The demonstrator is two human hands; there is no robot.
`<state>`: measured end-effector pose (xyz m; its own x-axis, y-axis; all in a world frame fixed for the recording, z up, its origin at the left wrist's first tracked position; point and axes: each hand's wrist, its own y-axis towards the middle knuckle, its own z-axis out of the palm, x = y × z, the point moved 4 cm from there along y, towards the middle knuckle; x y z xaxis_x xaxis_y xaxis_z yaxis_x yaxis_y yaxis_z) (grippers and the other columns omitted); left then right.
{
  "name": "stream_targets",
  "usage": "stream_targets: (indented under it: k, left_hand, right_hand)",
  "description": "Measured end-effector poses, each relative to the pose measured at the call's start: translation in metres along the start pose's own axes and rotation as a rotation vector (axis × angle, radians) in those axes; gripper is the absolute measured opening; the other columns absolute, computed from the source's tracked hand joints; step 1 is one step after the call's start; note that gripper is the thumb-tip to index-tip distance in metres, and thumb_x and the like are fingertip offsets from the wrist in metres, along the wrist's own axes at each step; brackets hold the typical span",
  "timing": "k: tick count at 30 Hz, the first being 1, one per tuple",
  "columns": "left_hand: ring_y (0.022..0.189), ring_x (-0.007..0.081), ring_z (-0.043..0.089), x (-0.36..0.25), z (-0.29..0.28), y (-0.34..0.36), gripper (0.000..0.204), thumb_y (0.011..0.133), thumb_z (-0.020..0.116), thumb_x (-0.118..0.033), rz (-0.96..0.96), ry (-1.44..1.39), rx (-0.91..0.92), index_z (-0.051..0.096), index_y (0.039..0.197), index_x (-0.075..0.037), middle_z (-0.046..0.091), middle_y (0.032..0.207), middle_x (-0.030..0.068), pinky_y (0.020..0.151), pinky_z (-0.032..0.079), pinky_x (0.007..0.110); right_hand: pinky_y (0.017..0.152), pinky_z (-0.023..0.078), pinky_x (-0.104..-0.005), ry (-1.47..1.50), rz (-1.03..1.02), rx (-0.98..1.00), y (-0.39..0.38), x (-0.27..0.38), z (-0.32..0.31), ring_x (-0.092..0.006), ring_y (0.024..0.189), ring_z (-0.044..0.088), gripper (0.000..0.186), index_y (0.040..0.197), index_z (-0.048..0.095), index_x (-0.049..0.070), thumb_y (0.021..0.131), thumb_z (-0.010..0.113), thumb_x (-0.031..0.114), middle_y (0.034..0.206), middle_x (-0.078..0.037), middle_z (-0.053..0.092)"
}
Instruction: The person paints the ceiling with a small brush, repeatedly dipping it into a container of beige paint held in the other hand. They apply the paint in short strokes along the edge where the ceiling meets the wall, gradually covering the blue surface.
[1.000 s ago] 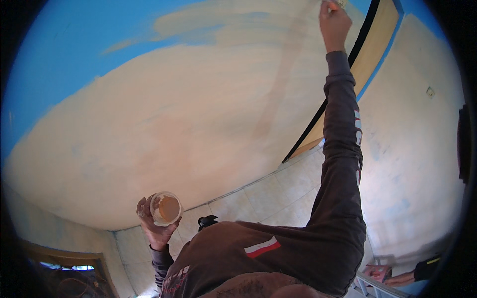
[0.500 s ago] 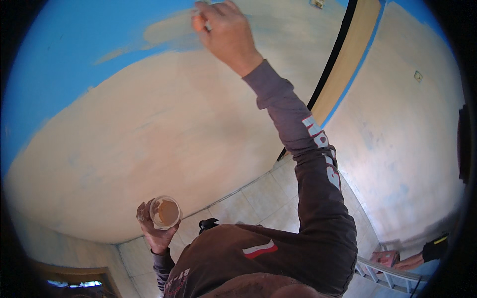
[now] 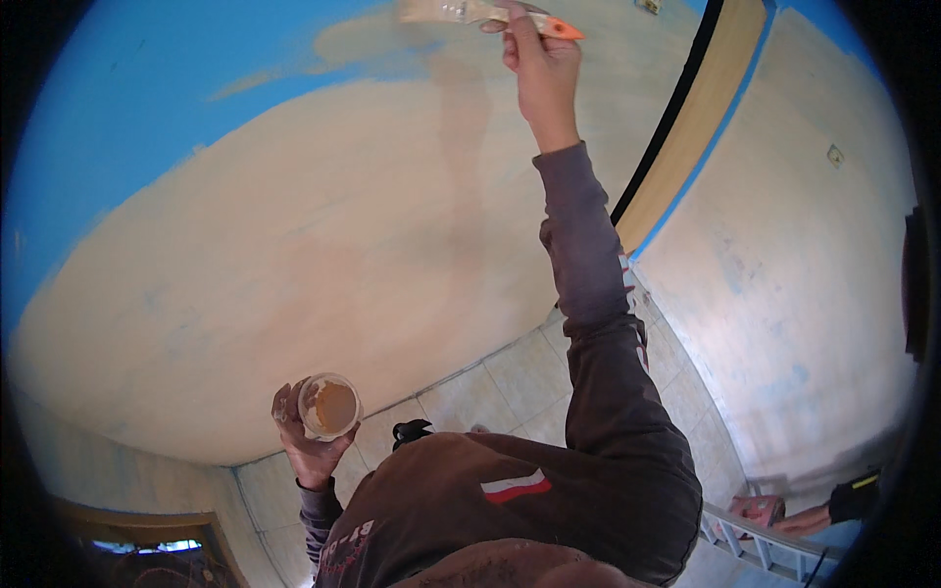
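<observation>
At far left you have a brown frame (image 3: pixel 218 549) low in view, with blue paint (image 3: pixel 108 147) on the wall above it. Your left hand (image 3: pixel 312 459) is closed around a clear cup (image 3: pixel 311 397), thumb on one side and fingers on the other. The cup sits low and left of your chest, its mouth facing the camera, with beige paint (image 3: pixel 336 407) inside and pale smears on its wall. Across the middle, the wall (image 3: pixel 323 225) is coated beige. At the upper edge, your paintbrush (image 3: pixel 470 12) points left, its bristles over the beige near the blue border; whether they touch the wall cannot be told. Your right hand (image 3: pixel 547 73) grips the handle between thumb and fingers, the orange end protruding to the right. Beyond your raised arm stands a wooden panel (image 3: pixel 701 122) with a black strip (image 3: pixel 667 127) along its left side. At lower right, a ladder (image 3: pixel 765 549) lies near a co-worker's hand (image 3: pixel 806 521), which is beside a reddish object (image 3: pixel 757 510)
</observation>
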<state>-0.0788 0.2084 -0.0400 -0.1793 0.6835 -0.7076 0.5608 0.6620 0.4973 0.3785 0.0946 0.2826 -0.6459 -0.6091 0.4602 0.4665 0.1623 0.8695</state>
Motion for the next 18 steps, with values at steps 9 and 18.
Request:
stream_targets:
  k: [9,18]
  left_hand:
    - [0.135,0.0287,0.049,0.018,0.008,-0.006,0.113,0.062,0.096,-0.034,-0.107,-0.299,-0.023,0.030,0.150,-0.004,0.050,0.144,0.0097,0.116,0.041,0.046]
    - [0.136,0.0305,0.047,-0.012,-0.007,0.005,0.104,0.062,0.096,-0.026,0.120,0.384,0.079,0.039,0.145,-0.004,0.053,0.143,0.0109,0.115,0.042,0.047]
  right_hand:
    - [0.052,0.034,-0.0195,-0.350,-0.077,-0.096,0.011,-0.045,-0.078,-0.0001,0.060,0.043,0.027,0.111,0.078,0.002,0.104,0.064,0.024,0.076,0.005,0.067]
    - [0.069,0.054,-0.0261,-0.589,-0.363,-0.420,-0.001,-0.062,-0.144,-0.0109,0.074,0.068,0.022,0.109,0.076,-0.002,0.098,0.068,0.015,0.085,-0.006,0.075]
